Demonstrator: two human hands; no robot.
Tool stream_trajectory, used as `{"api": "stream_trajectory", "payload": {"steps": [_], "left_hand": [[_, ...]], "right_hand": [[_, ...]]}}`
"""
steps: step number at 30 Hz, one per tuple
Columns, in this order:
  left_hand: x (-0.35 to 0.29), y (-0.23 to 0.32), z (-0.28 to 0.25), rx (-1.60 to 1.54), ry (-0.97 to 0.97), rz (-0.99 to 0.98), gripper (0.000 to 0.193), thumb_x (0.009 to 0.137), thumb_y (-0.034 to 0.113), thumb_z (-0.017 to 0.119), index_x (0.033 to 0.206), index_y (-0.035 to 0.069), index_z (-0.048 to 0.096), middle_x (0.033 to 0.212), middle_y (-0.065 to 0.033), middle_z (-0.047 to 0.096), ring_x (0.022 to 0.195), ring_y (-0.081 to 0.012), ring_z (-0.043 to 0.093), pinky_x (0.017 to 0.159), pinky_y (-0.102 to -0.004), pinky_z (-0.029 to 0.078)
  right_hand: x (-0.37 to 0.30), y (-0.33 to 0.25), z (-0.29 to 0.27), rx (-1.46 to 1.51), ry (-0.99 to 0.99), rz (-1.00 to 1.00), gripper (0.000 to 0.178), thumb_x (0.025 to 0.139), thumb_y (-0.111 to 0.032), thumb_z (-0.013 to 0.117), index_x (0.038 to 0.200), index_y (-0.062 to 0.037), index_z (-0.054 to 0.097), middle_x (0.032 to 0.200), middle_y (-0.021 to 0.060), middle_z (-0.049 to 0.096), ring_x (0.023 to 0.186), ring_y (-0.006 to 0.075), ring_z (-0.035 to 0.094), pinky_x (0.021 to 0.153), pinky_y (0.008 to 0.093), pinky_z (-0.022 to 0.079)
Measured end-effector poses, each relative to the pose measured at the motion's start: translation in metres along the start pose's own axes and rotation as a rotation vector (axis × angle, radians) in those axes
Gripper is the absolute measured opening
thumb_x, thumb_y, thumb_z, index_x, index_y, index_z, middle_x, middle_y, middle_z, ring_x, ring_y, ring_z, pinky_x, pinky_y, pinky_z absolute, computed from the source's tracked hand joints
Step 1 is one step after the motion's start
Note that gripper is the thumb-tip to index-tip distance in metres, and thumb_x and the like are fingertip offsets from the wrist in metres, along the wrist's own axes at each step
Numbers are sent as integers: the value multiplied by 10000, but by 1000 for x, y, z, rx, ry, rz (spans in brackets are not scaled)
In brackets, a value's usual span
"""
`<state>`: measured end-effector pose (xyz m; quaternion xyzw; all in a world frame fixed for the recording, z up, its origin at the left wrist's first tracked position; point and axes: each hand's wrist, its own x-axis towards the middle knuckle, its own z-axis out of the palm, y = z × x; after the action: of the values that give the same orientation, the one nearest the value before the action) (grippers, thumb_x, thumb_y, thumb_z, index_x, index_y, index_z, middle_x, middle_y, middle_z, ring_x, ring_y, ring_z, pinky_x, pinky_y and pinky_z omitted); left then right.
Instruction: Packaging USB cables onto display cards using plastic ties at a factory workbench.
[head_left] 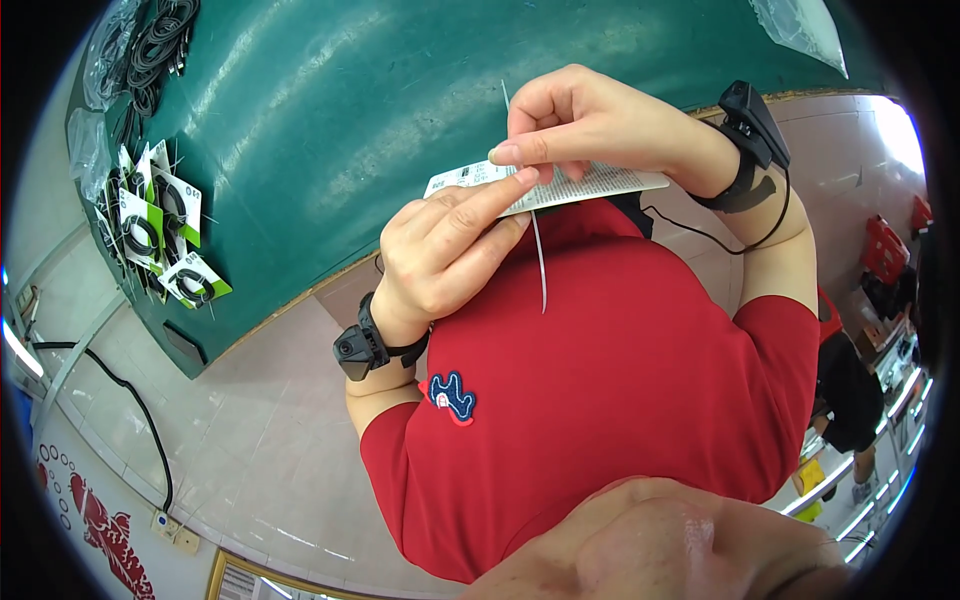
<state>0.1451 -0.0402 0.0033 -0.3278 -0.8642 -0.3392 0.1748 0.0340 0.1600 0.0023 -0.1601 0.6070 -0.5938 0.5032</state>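
card (625,180), white and printed, sits in the head view between both hands, tilted near the front edge of the green table (330,130) and just before the red shirt (610,370). the left hand (435,255) has its fingers clamped on the card's near side, the index finger lying across the print; its thumb is hidden. the right hand (600,125) is over the card with fingers curled and thumb reaching toward the left fingertips; i cannot tell whether it grips anything. a thin white tie (542,262) hangs below the card, and a pale strip rises beside the right fingers. each wrist wears a black strapped device. far left on the table lie carded cables (150,230) in a pile, with loose black cables (160,45) beyond them.
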Motion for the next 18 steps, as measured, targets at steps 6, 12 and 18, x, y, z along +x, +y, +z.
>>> {"api": "stream_trajectory", "payload": {"steps": [6,12,18], "left_hand": [[-3,-8,6,-26,29,76,87,704,46,721,783,32,689,1002,-100,729,836,-213,709,581,-272,535],[-3,-3,2,-5,-9,50,90,705,50,717,789,35,688,970,-92,733,852,-215,712,585,-267,534],[-4,-4,4,-2,-10,54,101,700,55,721,793,35,686,971,-94,732,858,-215,712,585,-265,532]], "right_hand": [[9,8,-14,-29,-126,79,253,951,-265,645,855,-34,685,720,18,664,582,39,557,520,190,430],[6,15,-15,52,-112,59,248,967,-247,619,938,-19,710,749,13,663,639,47,583,570,195,463],[9,18,-18,-105,-143,-17,204,935,-199,669,961,0,704,777,16,670,674,46,591,603,192,478]]}}
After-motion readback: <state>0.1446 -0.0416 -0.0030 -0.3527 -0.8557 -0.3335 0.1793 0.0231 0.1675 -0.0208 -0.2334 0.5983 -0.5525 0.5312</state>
